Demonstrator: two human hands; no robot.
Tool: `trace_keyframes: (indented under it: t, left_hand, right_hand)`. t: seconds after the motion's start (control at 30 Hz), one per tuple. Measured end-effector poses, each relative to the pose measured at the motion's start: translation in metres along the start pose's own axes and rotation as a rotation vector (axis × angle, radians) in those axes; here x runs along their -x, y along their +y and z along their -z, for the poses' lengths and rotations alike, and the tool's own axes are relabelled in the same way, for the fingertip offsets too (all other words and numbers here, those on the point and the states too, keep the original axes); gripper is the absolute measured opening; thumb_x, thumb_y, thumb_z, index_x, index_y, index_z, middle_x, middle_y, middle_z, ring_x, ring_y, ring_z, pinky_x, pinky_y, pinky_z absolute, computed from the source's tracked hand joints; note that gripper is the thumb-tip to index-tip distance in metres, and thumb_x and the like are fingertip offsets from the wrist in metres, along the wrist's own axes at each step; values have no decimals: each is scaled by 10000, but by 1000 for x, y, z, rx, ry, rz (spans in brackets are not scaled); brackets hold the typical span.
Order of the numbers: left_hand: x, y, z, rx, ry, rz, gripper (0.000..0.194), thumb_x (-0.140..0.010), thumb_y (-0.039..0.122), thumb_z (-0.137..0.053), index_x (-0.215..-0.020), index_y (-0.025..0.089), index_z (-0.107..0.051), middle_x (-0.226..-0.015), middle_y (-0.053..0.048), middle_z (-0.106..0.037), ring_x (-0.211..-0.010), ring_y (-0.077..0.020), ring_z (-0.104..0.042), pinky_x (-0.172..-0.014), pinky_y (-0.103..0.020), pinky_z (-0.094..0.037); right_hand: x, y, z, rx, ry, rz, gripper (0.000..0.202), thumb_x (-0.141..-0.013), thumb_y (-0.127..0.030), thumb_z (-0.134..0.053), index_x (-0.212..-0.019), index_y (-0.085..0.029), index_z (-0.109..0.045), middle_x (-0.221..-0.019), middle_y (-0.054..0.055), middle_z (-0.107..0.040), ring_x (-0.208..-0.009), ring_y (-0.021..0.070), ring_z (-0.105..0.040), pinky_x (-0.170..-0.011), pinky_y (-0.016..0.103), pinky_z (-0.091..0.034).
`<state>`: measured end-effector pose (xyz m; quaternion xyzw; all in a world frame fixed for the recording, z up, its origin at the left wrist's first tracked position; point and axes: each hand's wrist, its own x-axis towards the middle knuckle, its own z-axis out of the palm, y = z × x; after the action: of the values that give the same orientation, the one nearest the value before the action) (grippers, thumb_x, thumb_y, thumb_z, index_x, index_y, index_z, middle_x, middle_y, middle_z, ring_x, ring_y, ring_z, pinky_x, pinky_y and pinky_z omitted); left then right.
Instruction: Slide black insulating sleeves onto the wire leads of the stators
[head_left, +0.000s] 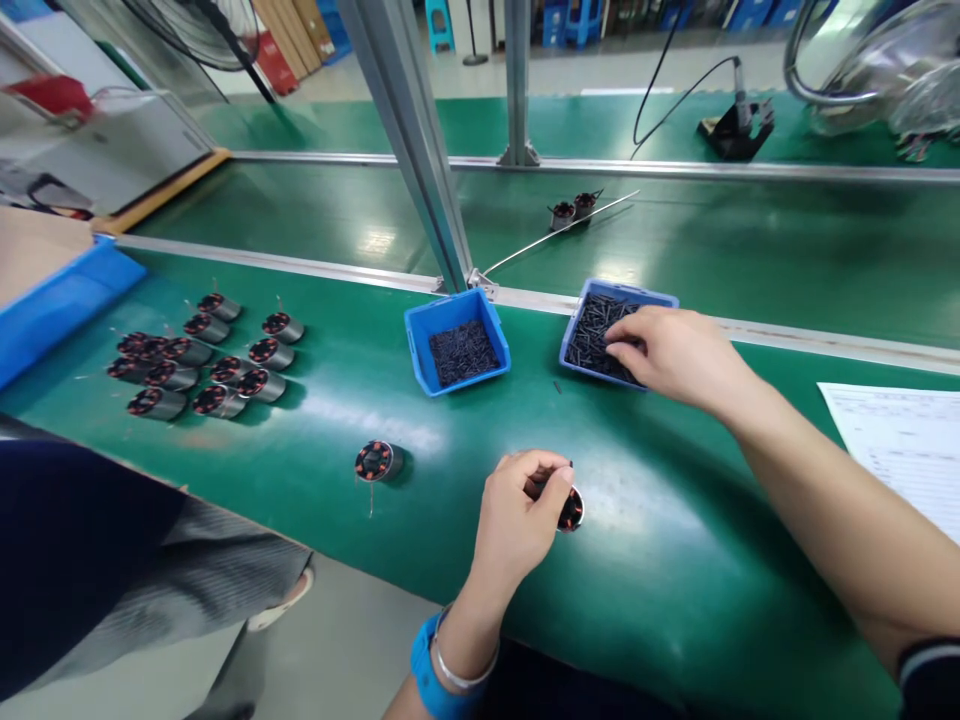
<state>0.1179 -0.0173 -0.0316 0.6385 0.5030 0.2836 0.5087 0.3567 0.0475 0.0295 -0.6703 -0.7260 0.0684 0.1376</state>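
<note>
My left hand [521,510], with a blue band at the wrist, has its fingers closed around a round motor part [573,512] with copper windings on the green table. A tiny dark tip shows at its thumb and forefinger. My right hand [667,355] reaches over the right blue bin [660,298], its thumb and fingertips close together at the small black sticks [596,325]; whether it pinches one is too small to tell. Another blue bin [425,370] with shorter black pieces is left of it. One more motor part [377,461] stands alone on the table.
Several motor parts [217,398] are grouped at the left. A metal post [420,130] rises behind the bins. Two more parts [564,215] lie on the green belt beyond the rail. Paper [900,430] is at the right; a person's leg [217,560] is at the left.
</note>
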Motion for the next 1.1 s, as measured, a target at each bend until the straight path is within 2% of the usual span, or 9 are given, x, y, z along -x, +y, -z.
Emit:
trace_keyframes:
  t: [0.1, 0.23, 0.37, 0.5, 0.6, 0.67, 0.77, 0.93, 1.1]
  left_hand:
    - [1, 1, 1, -47, -25, -21, 120, -867, 243, -625, -809, 210, -724, -798, -24, -694, -814, -185, -642, -688, -280, -484]
    - [5, -1, 4, 78, 4, -11, 93, -854, 229, -634, -895, 196, -710, -929, -32, -663, -746, -137, -623, -693, -267, -506]
    - [9, -3, 5, 206, 80, 9, 111, -873, 239, -611, -848, 172, -696, -1005, -53, -625, -768, -122, -629, -702, -249, -524]
    - [9, -1, 2, 212, 63, 61, 130, -847, 231, -647, -935, 178, -726, -898, -33, -659, -717, -120, -625, -694, -246, -518]
    - [7, 1, 0, 234, 49, 110, 134, -854, 241, -637, -910, 168, -734, -807, -22, -678, -638, -109, -595, -624, -230, -490]
    - [6, 1, -1, 257, 55, 127, 135, -858, 246, -632, -904, 162, -727, -792, -20, -687, -629, -107, -587, -608, -223, -478]
    - [6, 2, -1, 284, 68, 123, 125, -857, 245, -634, -902, 159, -712, -781, -13, -693, -634, -105, -588, -616, -217, -474]
    - [7, 2, -1, 299, 72, 119, 104, -861, 247, -629, -868, 164, -691, -728, 4, -678, -617, -101, -575, -612, -209, -466]
    - [7, 1, -1, 311, 70, 110, 78, -859, 230, -628, -858, 172, -680, -743, 6, -683, -625, -101, -575, -616, -210, -458]
  right_hand:
    - [-18, 12, -5, 213, -12, -73, 182, -780, -255, -628, -869, -171, -761, -884, 138, -727, -764, 273, -651, -668, 382, -480]
    - [-25, 12, -9, 201, -28, -55, 176, -785, -210, -574, -773, -183, -747, -842, 127, -723, -742, 269, -646, -645, 376, -472]
    - [-23, 12, -2, 161, 18, -57, 194, -828, -248, -550, -832, -194, -737, -937, 133, -718, -810, 290, -655, -690, 401, -486]
    - [-8, -3, 1, -162, 124, -52, 134, -844, -269, -581, -858, -205, -698, -808, 81, -704, -728, 239, -647, -694, 377, -493]
    - [14, -28, -6, -603, -65, 25, 119, -852, -310, -622, -869, -205, -675, -732, 25, -696, -627, 166, -625, -602, 297, -497]
    - [28, -41, -14, -765, -221, 94, 113, -855, -300, -635, -863, -196, -680, -758, 16, -711, -640, 143, -629, -592, 262, -501]
    - [41, -51, -26, -808, -297, 126, 78, -852, -241, -639, -847, -183, -692, -778, 12, -719, -641, 120, -618, -588, 235, -498]
    - [45, -49, -31, -888, -248, 118, 70, -851, -229, -662, -875, -170, -691, -796, 14, -729, -637, 106, -621, -583, 215, -511]
    - [45, -54, -28, -798, -226, 202, 57, -852, -186, -648, -858, -165, -701, -754, 0, -711, -606, 85, -598, -568, 196, -491]
